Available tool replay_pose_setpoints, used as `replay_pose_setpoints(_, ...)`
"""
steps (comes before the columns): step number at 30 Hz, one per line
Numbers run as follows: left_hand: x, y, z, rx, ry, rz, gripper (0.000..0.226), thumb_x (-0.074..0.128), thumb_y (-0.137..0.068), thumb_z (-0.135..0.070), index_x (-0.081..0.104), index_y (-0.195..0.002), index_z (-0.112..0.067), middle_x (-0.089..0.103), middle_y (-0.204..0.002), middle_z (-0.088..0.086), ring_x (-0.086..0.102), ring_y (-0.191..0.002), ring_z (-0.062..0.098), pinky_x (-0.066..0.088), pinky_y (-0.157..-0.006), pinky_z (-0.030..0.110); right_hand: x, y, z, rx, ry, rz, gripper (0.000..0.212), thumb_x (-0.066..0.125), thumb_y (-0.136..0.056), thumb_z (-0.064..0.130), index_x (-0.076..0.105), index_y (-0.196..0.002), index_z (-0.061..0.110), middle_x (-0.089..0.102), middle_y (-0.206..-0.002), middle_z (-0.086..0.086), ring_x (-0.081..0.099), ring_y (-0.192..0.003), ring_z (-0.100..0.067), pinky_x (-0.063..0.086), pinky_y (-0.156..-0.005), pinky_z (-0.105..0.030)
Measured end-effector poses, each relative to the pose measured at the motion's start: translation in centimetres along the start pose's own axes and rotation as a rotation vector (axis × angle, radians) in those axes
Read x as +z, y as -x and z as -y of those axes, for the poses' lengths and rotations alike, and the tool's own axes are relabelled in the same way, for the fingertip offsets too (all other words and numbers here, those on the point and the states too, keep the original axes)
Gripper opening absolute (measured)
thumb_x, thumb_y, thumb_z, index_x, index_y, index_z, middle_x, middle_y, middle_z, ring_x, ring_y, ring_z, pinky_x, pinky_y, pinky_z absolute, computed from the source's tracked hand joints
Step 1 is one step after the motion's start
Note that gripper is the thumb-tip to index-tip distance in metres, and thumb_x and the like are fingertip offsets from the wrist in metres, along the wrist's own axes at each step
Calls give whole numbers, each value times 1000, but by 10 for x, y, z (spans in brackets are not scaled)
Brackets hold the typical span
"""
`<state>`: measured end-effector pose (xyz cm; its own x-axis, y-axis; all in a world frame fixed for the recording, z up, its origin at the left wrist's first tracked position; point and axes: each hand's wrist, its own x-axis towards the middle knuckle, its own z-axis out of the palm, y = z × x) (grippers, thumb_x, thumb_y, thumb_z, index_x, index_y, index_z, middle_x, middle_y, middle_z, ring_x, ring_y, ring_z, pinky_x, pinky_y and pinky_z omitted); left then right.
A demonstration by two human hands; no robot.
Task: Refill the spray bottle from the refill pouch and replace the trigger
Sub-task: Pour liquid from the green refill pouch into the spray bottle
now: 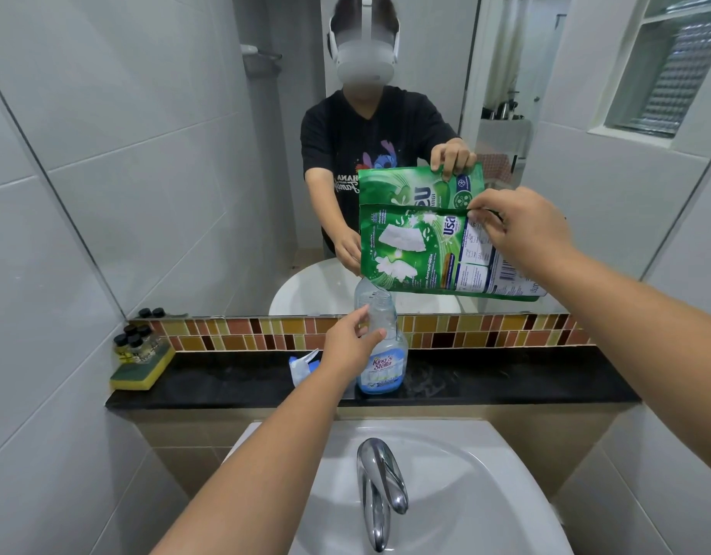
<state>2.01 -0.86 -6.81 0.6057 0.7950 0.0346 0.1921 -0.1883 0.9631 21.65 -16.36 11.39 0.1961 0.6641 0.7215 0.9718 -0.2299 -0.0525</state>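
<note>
Left hand (347,346) wraps the neck of the spray bottle (382,354), thumb on the near side, fingers curled round the far side. Bottle stands upright on the black ledge (506,384) behind the sink (445,454), cap off, mouth open, a little blue liquid at the bottom. Right hand (518,230) pinches the top edge of the green refill pouch (417,250) between thumb and fingertips, holding it in the air. Pouch is tilted, its lower left corner sits just above the bottle mouth; can't tell if liquid is flowing. Trigger (301,364) lies on the ledge just left of the bottle, partly hidden behind the left wrist. Far left on the ledge: yellow-green sponge (141,372) with several small dark-capped bottles (135,346) on it. Chrome tap (379,486) near, centre of the sink. Mirror (165,154) on the far wall reflects the pouch and both hands.
</note>
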Motion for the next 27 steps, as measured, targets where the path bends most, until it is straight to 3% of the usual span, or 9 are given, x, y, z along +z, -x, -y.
replay_pose_setpoints(17,1,0,-1,0,-3,-10,54,71,-85,-24,52,-135,-31,59,-129,-11,54,-96,-3,49,-75,22,-1,-2,1,8,-13,-10,12,60,-94,23,69,-100,17,69,-81,-4,48,-71,-23,28,-58,-28)
replay_pose_setpoints(27,0,0,-1,1,1,-5,53,72,-85,-23,53,-134,-32,60,-127,-12,52,-87,-13,47,-66,13,0,-3,0,15,-19,-3,11,60,-94,23,68,-99,19,69,-82,-4,49,-72,-24,31,-58,-30)
